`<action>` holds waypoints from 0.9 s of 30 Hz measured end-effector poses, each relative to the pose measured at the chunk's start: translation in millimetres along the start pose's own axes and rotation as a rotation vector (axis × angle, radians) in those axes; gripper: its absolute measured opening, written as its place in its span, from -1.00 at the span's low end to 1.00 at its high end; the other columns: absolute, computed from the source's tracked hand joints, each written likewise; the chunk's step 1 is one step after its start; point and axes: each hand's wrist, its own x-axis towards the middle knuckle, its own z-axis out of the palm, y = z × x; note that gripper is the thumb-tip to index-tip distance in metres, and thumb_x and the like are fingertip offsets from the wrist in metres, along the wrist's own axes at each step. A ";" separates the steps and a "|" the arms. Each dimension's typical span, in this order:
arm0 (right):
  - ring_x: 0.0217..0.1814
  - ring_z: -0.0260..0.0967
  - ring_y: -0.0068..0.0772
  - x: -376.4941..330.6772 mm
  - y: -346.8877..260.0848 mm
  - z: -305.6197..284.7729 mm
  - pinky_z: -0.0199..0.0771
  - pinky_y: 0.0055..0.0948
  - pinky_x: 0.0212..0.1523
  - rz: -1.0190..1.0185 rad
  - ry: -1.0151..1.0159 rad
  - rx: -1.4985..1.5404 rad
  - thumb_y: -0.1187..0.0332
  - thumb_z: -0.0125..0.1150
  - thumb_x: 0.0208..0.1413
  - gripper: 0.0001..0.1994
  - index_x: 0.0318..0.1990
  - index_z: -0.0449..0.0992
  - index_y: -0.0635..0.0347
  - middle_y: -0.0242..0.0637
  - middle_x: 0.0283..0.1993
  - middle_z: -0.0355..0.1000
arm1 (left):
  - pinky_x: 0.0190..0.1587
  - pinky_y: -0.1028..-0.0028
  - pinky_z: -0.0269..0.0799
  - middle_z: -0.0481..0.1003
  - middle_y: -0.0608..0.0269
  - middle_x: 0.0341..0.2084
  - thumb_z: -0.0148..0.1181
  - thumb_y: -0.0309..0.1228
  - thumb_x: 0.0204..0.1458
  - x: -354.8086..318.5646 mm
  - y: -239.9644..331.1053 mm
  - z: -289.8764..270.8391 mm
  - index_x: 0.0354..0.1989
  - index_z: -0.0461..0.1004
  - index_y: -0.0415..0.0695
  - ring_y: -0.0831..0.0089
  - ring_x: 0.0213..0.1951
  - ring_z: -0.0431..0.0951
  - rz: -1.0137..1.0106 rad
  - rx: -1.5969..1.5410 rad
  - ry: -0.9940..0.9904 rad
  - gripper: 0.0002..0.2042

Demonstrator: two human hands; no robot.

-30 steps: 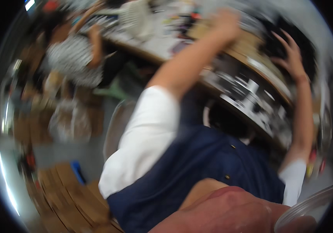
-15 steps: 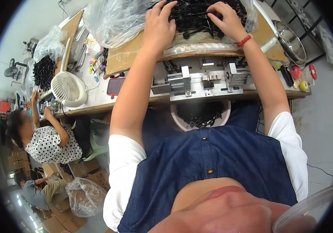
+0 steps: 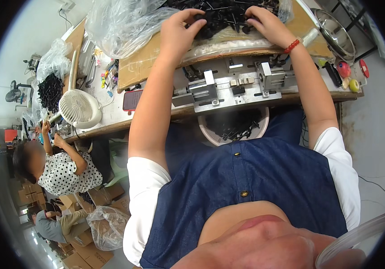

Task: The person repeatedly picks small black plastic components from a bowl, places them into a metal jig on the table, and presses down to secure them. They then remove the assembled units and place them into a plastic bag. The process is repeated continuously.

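Note:
A heap of black rod-like parts with round ends (image 3: 221,15) lies on clear plastic at the far side of the bench. At its left edge, my left hand (image 3: 179,33) is closed, with a round-ended black part (image 3: 198,17) between thumb and fingers. My right hand (image 3: 271,28) reaches into the heap's right side, its fingers curled and pinching a thin black part (image 3: 248,19) whose far end blends into the pile. Nearer to me, between my forearms, a metal clamping fixture (image 3: 228,92) holds a small dark block at its middle.
A pale basket (image 3: 201,130) of black parts sits below the bench edge. Left of my arm are a phone (image 3: 131,101) and a white fan (image 3: 80,109). A steel bowl (image 3: 336,36) stands at far right. A co-worker in a dotted shirt (image 3: 69,172) sits at left.
My left hand has drawn slightly nearer and now pinches a round-ended black part. My right hand has shifted slightly right, staying at the heap. The view has tilted a little.

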 end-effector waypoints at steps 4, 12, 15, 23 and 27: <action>-0.14 0.41 -0.31 -6.3 -22.6 -9.3 0.42 -0.35 -0.04 0.130 0.297 0.300 0.43 0.12 0.34 -0.87 -0.03 0.47 0.23 -0.28 -0.22 0.41 | -0.21 0.60 0.46 0.69 0.30 -0.21 0.33 -0.41 0.21 2.4 -14.3 -17.9 0.02 0.65 -0.21 0.66 -0.25 0.60 -0.124 -0.364 0.040 -0.75; -0.18 0.40 -0.53 -62.7 -97.4 -31.6 0.43 -0.51 -0.11 0.343 0.256 0.451 0.44 0.09 0.38 -0.82 0.06 0.46 0.24 -0.35 -0.20 0.44 | -0.41 0.55 0.44 0.61 0.31 -0.39 0.41 -0.50 0.08 -110.8 58.3 -13.1 -0.09 0.71 -0.07 0.64 -0.40 0.56 0.001 -0.218 0.038 -0.79; -0.06 0.49 -0.46 -80.6 -103.7 -32.8 0.47 -0.47 -0.01 0.300 0.266 0.396 0.44 0.12 0.35 -0.75 0.12 0.51 0.31 -0.26 -0.12 0.54 | -0.44 0.47 0.46 0.47 0.23 -0.24 0.46 -0.50 0.00 -162.2 70.0 19.5 -0.09 0.71 -0.03 0.52 -0.49 0.52 0.156 -0.080 -0.064 -0.73; -0.03 0.53 -0.25 -92.5 -132.3 -41.0 0.47 -0.37 0.04 0.176 0.287 0.202 0.48 0.13 0.32 -0.71 0.15 0.54 0.32 -0.10 -0.03 0.57 | -0.37 0.41 0.52 0.42 0.25 -0.11 0.44 -0.51 0.03 -192.2 48.7 69.3 -0.09 0.71 0.00 0.50 -0.49 0.59 0.014 0.037 -0.141 -0.75; -0.08 0.57 -0.16 -91.8 -156.4 -52.8 0.51 -0.32 0.00 0.295 0.273 0.381 0.39 0.24 0.24 -0.74 0.03 0.61 0.31 -0.05 -0.09 0.60 | -0.26 0.40 0.60 0.55 0.25 0.00 0.41 -0.51 0.05 -192.1 47.7 75.0 -0.08 0.70 -0.01 0.37 -0.33 0.68 0.020 0.043 -0.131 -0.76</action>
